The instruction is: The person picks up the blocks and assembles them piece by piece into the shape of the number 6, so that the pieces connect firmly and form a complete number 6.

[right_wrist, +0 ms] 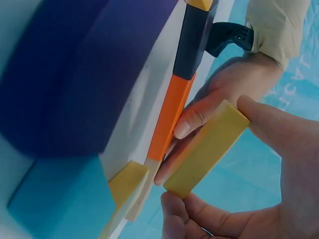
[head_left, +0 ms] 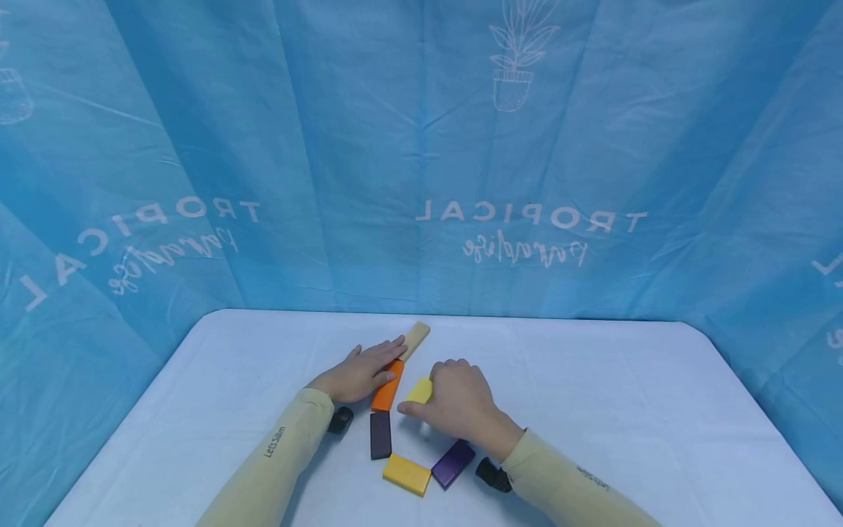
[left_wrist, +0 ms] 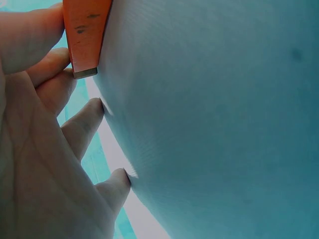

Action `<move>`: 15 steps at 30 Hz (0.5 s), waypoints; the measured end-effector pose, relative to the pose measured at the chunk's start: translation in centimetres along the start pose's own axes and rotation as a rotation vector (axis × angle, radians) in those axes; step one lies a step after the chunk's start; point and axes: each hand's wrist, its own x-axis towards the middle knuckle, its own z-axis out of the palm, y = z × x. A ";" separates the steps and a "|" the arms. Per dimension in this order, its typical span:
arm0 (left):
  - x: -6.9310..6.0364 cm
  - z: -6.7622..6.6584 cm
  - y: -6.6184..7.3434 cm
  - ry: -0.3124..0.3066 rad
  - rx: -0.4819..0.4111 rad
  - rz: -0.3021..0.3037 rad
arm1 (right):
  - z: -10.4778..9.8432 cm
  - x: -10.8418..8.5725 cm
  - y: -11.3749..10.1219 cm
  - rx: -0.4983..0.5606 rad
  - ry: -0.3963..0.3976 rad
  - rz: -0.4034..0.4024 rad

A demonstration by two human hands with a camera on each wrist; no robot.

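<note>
My right hand point(head_left: 457, 395) pinches a yellow block point(right_wrist: 207, 149) between thumb and fingertips, raised over the table in the right wrist view. My left hand point(head_left: 365, 369) lies along an orange block point(head_left: 387, 388), its straight fingers touching the side; the fingers reach to a pale wooden block point(head_left: 415, 340) at the orange one's far end. In the left wrist view, the thumb and fingertips touch the orange block point(left_wrist: 87, 40). A black block point(head_left: 380, 435), another yellow block point(head_left: 407, 474) and a purple block point(head_left: 453, 465) continue the curved row towards me.
In the right wrist view, a blue block point(right_wrist: 65, 194) and a further yellow piece point(right_wrist: 129, 181) show beyond the purple block; my right hand hides them in the head view. White cloth covers the table point(head_left: 593, 410). A blue printed curtain point(head_left: 369, 161) hangs behind.
</note>
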 end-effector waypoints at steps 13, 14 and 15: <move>0.0 0.0 0.0 -0.007 0.001 0.004 | 1.0 0.4 -0.9 -0.077 -0.087 0.009; 0.0 0.0 0.0 -0.008 0.002 0.004 | 1.0 0.4 -1.0 -0.085 -0.095 0.012; 0.0 0.0 0.0 -0.007 0.001 0.005 | 1.0 0.3 -1.1 -0.090 -0.105 0.015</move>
